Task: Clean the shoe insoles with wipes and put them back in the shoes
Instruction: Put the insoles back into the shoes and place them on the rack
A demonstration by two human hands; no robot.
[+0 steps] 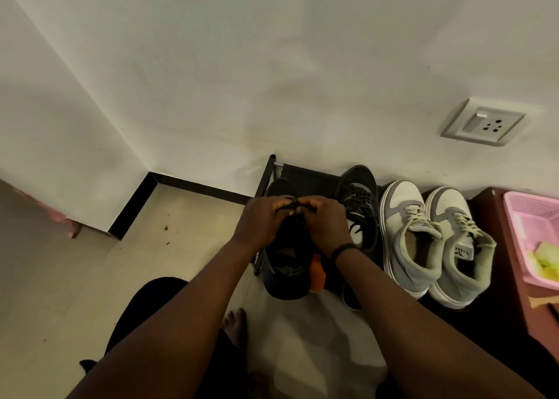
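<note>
Both hands are working at the laces [295, 207] of the black shoe [287, 247], which is sitting on the dark shoe rack [302, 173] by the wall. The left hand [261, 223] and the right hand [325, 221] are each pinching the laces with curled fingers. The laces are thin, soft and floppy, so pinching close to the knot is working best. The shoe is probably light and bendy. The insole is hiding inside, too dark to see. Its heel end looks easiest to grab

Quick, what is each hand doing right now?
Left hand: pinching the black shoe's laces.
Right hand: pinching the same laces.
</note>
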